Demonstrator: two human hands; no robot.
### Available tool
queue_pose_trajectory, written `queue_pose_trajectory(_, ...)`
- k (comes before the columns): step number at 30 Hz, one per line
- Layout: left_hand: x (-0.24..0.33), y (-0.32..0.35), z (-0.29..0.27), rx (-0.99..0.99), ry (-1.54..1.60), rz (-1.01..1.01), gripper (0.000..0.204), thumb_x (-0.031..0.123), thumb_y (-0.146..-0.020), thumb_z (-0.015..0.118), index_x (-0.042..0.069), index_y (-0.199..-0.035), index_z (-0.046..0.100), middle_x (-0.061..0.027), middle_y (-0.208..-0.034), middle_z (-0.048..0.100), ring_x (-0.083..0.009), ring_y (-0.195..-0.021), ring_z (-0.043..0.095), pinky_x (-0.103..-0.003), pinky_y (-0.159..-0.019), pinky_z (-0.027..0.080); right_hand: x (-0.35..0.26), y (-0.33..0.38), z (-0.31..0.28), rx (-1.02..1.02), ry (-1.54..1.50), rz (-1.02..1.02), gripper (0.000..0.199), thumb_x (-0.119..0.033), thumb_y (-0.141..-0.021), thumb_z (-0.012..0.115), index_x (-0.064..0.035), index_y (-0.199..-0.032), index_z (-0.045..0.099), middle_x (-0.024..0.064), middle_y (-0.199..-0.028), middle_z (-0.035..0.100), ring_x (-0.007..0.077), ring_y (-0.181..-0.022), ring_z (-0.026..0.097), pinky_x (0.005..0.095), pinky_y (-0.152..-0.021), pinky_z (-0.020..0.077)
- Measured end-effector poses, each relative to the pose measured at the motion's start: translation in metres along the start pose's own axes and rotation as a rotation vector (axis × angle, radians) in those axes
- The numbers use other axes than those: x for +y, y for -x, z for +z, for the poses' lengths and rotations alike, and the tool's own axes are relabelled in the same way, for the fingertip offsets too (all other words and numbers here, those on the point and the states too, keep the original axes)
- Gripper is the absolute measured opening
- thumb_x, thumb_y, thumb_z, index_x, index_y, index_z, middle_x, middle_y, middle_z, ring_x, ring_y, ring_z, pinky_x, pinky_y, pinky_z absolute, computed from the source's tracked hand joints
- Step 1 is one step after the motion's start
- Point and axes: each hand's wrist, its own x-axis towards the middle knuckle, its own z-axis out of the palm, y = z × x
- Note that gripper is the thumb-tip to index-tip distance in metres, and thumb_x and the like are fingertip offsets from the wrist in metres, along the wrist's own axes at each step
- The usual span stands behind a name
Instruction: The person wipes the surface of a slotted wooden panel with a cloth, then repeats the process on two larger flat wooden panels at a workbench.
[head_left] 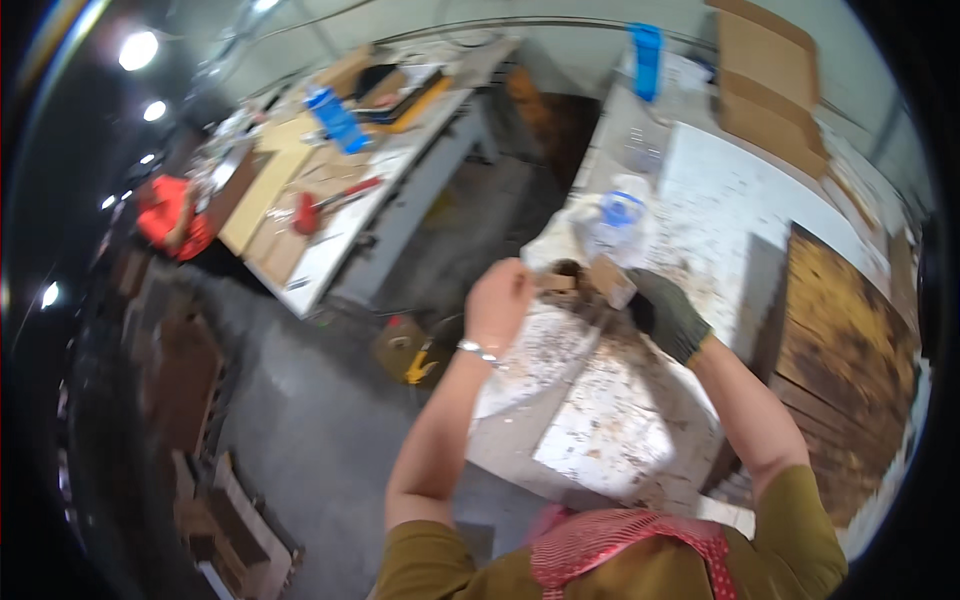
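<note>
My left hand [500, 298], bare with a silver band at the wrist, is closed with its fingers curled beside a small brown piece [562, 280]. What it grips, if anything, is hidden. My right hand [664, 312] wears a dark green work glove. It is closed on the edge of a small flat tan piece [611, 283], wood or cardboard, held tilted above the table. Just beyond the hands lies a crumpled clear plastic bag [608, 235] with a blue round part in it. White stained boards [610, 420] covered in brown specks lie beneath my forearms.
Dark stained wooden boards [840, 345] lean at the right. An open cardboard box [765, 70] and a blue bottle [646, 62] stand farther back. Across the aisle, another bench [335, 255] bears a red tool [308, 212] and a blue bottle [338, 120]. A person in orange [170, 222] is at far left.
</note>
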Motion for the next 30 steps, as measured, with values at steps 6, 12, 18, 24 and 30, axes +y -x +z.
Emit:
queue_pose_trajectory(6, -0.003, -0.021, 0.008, -0.070, 0.019, -0.012, 0.011, 0.011, -0.089, 0.060, 0.000, -0.090, 0.060, -0.0163, -0.091, 0.062, -0.0364, -0.083, 0.061, -0.043, -0.073, 0.048, 0.005, -0.029, 0.015, 0.101, 0.329, -0.309, 0.039, -0.034, -0.097, 0.061, -0.0048, -0.124, 0.061, 0.0087, -0.105, 0.066, 0.0204, -0.092, 0.063, 0.0336, -0.080, 0.0520)
queue_pose_trajectory(12, -0.017, -0.036, 0.025, -0.126, 0.016, -0.039, 0.015, 0.008, -0.088, 0.059, -0.002, -0.097, 0.063, -0.0177, -0.095, 0.065, -0.0353, -0.082, 0.063, -0.042, -0.074, 0.049, -0.002, -0.034, 0.016, 0.066, 1.295, -0.615, 0.040, -0.028, -0.093, 0.059, -0.0123, -0.130, 0.058, 0.0179, -0.111, 0.059, 0.0348, -0.102, 0.062, 0.0454, -0.087, 0.0499)
queue_pose_trajectory(18, -0.037, -0.040, 0.030, -0.208, 0.167, -0.118, 0.017, 0.006, -0.092, 0.054, -0.003, -0.103, 0.062, -0.0120, -0.098, 0.069, -0.0151, -0.070, 0.065, -0.028, -0.068, 0.055, -0.010, -0.016, -0.001, 0.136, 1.497, -0.478, 0.039, -0.023, -0.089, 0.062, -0.0127, -0.127, 0.059, 0.0150, -0.106, 0.058, 0.0329, -0.097, 0.063, 0.0446, -0.080, 0.0518)
queue_pose_trajectory(24, -0.043, -0.042, 0.035, -0.225, 0.138, -0.150, 0.012, 0.006, -0.093, 0.055, -0.002, -0.099, 0.061, -0.0091, -0.099, 0.069, -0.0120, -0.074, 0.066, -0.026, -0.067, 0.056, -0.007, -0.018, 0.013, 0.084, 1.421, -0.506, 0.039, -0.023, -0.088, 0.062, -0.0122, -0.125, 0.062, 0.0186, -0.109, 0.061, 0.0354, -0.099, 0.063, 0.0450, -0.084, 0.0517)
queue_pose_trajectory(30, -0.026, -0.029, 0.014, -0.194, -0.076, -0.092, 0.021, 0.022, -0.091, 0.067, 0.001, -0.092, 0.069, -0.0125, -0.083, 0.068, -0.0240, -0.080, 0.066, -0.037, -0.075, 0.051, 0.009, 0.094, -0.019, 0.004, -0.184, 0.076, 0.040, -0.028, -0.094, 0.065, -0.0041, -0.125, 0.060, 0.0151, -0.123, 0.064, 0.0229, -0.101, 0.064, 0.0366, -0.088, 0.0522)
